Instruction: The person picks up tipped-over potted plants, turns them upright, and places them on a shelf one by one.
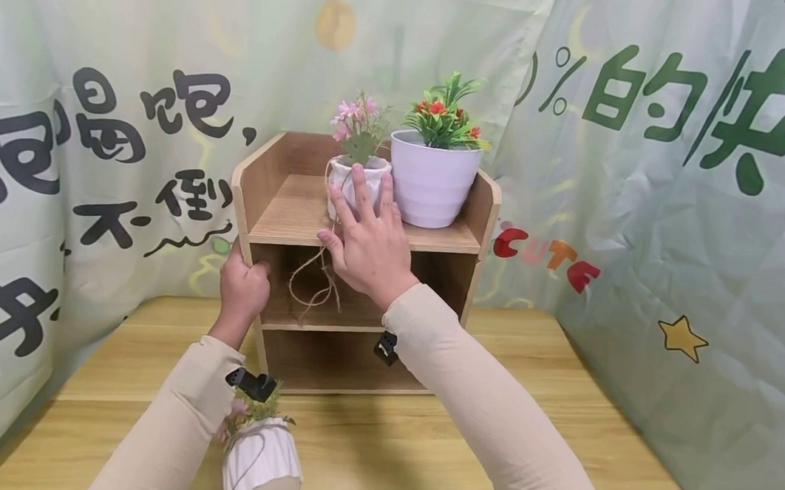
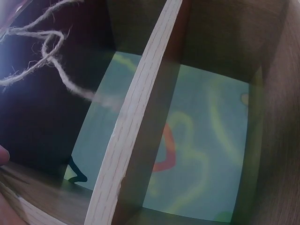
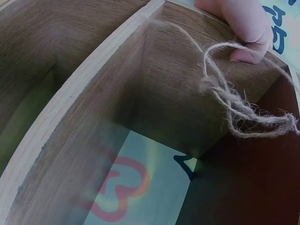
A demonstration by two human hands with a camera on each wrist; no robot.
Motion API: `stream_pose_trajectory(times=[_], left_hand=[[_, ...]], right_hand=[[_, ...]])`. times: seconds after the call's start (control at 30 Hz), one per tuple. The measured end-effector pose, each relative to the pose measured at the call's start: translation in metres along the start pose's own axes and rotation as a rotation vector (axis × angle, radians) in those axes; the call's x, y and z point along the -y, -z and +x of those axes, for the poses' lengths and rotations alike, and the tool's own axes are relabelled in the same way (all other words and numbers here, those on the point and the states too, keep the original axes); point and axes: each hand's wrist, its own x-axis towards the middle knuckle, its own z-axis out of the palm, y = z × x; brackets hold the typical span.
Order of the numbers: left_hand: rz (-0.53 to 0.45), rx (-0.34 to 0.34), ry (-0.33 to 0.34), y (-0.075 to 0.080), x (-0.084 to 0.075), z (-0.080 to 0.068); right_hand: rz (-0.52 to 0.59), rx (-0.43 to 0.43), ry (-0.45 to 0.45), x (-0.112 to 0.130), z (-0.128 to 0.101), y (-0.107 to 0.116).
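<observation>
The right hand (image 1: 369,240) lays straight, relaxed fingers against the small white pot (image 1: 356,180) on the wooden shelf (image 1: 288,210) top, its twine (image 1: 317,282) dangling below the grip. The left hand (image 1: 243,289) has its grip curled round the shelf's left wall, just beside that twine.

My arms, sleeved in beige

Both my arms wear long, close-fitting sleeves in a pale beige ribbed knit that end at the wrists, leaving my left hand (image 1: 243,289) and right hand (image 1: 366,236) bare. A small black camera mount (image 1: 252,383) is strapped under my left wrist, and another black clip (image 1: 385,347) sits under my right.
</observation>
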Motion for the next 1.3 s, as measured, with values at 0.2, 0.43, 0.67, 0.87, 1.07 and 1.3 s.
stream_pose_trajectory(times=[0.2,0.43,0.67,0.87,1.07,1.3], left_hand=[[-0.001,-0.001,-0.001,0.001,0.0,0.0],[0.003,0.003,0.005,0.001,-0.001,0.0],[0.008,0.005,0.005,0.001,-0.003,0.0],[0.013,0.005,0.007,0.0,-0.001,-0.001],[0.023,0.001,0.003,0.001,0.0,-0.001],[0.021,-0.002,-0.003,0.0,-0.001,-0.002]], right_hand=[[-0.006,0.068,-0.031,0.001,0.002,0.002],[0.005,0.074,-0.045,0.0,0.002,0.002],[0.014,0.052,-0.015,-0.003,-0.001,0.003],[0.046,0.012,0.013,-0.005,-0.007,0.002],[0.138,-0.07,0.046,-0.008,-0.014,0.003],[0.294,-0.248,0.099,-0.02,-0.028,0.0]])
